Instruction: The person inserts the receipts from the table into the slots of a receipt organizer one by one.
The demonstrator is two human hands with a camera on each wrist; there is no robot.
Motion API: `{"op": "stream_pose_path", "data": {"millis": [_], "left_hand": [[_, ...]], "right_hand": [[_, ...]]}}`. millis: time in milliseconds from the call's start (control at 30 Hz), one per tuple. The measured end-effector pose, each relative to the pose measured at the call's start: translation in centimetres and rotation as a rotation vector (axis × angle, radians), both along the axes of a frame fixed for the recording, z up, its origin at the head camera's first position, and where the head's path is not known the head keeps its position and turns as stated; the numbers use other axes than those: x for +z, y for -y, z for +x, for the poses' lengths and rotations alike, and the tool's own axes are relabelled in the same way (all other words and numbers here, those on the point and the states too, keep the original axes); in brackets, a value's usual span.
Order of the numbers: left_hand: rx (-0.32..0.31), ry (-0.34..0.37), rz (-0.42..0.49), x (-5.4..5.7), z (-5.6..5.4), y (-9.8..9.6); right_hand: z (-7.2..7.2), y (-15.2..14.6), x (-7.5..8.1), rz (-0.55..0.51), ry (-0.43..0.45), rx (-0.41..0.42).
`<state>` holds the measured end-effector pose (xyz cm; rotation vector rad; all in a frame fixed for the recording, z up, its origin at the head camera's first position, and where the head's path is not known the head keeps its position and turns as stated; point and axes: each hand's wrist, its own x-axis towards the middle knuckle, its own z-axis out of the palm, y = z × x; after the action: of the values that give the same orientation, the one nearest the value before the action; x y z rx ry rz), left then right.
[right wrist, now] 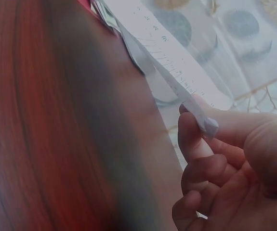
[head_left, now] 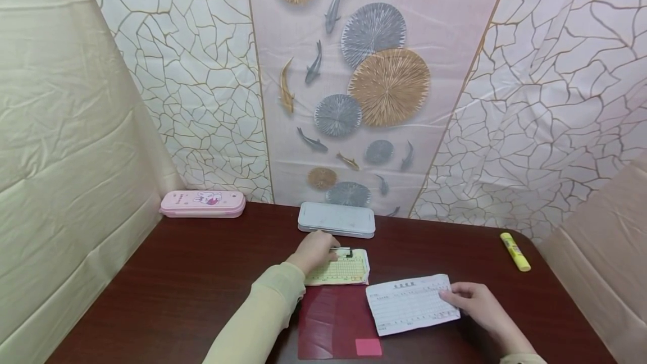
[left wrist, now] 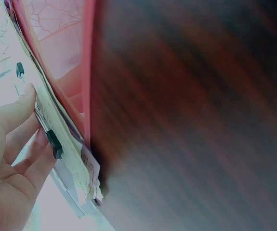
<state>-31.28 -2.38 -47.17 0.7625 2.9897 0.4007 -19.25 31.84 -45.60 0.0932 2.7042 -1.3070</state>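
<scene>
A translucent red clipboard (head_left: 328,319) lies flat on the table, with a pink patch at its near right corner. Yellow printed slips (head_left: 349,268) lie at its far end beneath a wire clip (left wrist: 41,118) with black ends. My left hand (head_left: 315,251) pinches this clip, thumb on one side and fingertips on the other. To the right, my right hand (head_left: 477,305) grips a white printed form (head_left: 411,308) by its right edge, thumb on top and curled fingers below. The form is tilted, and its left edge overlaps the clipboard in the head view.
Behind the clipboard sits a pale blue-grey tin case (head_left: 336,219). A pink pencil case (head_left: 203,204) with a rabbit picture is at the back left. A yellow glue stick (head_left: 515,251) lies at the far right of the dark wooden table (head_left: 202,280). Patterned cloth hangs behind.
</scene>
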Motion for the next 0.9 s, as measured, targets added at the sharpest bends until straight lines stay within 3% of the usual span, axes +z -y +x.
{"op": "stream_pose_path", "data": {"millis": [300,533,900], "left_hand": [[0.002,-0.005,-0.003,-0.2,-0.2,0.0],[-0.027,-0.077,0.01,-0.7,-0.5,0.1],[-0.012,-0.037,0.022,-0.2,-0.2,0.0]], "right_hand": [[-0.7,1.7,-0.6,-0.048,-0.003,-0.01],[-1.1,3.3,-0.8,-0.128,0.001,0.002],[-2.1,5.6,-1.4,-0.214,-0.013,0.025]]}}
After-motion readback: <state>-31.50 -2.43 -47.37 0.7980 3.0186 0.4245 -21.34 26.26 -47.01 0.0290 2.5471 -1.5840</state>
